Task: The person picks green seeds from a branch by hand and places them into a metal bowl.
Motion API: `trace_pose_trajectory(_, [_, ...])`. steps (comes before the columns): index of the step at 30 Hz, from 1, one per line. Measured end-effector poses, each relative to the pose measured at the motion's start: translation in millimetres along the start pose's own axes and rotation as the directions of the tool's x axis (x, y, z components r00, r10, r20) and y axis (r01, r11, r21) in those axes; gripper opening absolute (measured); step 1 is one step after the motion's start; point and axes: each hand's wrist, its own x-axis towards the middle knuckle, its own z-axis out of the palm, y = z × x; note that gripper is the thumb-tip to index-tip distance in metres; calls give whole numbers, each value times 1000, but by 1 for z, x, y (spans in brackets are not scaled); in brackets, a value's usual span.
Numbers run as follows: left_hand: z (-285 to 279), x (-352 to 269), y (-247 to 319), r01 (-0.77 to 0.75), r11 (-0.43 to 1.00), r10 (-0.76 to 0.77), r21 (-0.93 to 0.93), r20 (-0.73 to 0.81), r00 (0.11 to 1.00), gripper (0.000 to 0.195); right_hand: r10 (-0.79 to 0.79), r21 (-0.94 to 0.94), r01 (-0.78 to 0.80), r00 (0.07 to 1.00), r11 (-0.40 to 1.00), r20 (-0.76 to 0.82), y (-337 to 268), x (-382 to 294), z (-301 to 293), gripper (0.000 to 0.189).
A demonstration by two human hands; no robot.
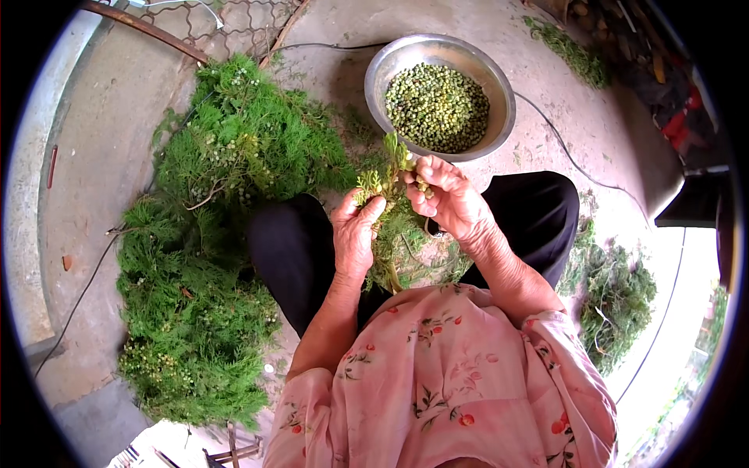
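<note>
My left hand [355,237] pinches a small leafy conifer sprig [391,175] between thumb and fingers, over the gap between my knees. My right hand [446,199] is at the sprig's upper right, its fingertips closed around several small pale green cones [422,186]. Just beyond my hands stands a wide metal basin [504,105], partly filled with small round green cones [437,108]. To the left lies a large heap of green conifer branches [199,304], some bearing pale cones.
Loose sprigs lie on the floor between my feet. A smaller pile of branches [617,298] is at the right, another clump [567,50] at the upper right. A dark cable [556,134] crosses the concrete floor. A metal mesh frame [155,34] stands at the upper left.
</note>
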Motion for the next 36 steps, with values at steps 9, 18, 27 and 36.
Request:
trace_pose_trajectory(9, [3, 2, -1, -80, 993, 83, -90, 27, 996, 12, -233, -774, 213, 969, 596, 88, 23, -14, 18, 16])
trace_pose_trajectory(18, [-5, 5, -11, -202, 971, 191, 129, 97, 977, 10, -421, -937, 347, 857, 45, 298, 31, 8, 3, 29])
trace_pose_trajectory(27, [-10, 11, -16, -413, 839, 361, 355, 205, 910, 13, -357, -944, 268, 915, 192, 187, 29, 10, 4, 32])
trace_pose_trajectory(36, [-7, 10, -14, -408, 862, 350, 301, 227, 909, 13, -457, -902, 429, 813, 52, 360, 39, 9, 3, 23])
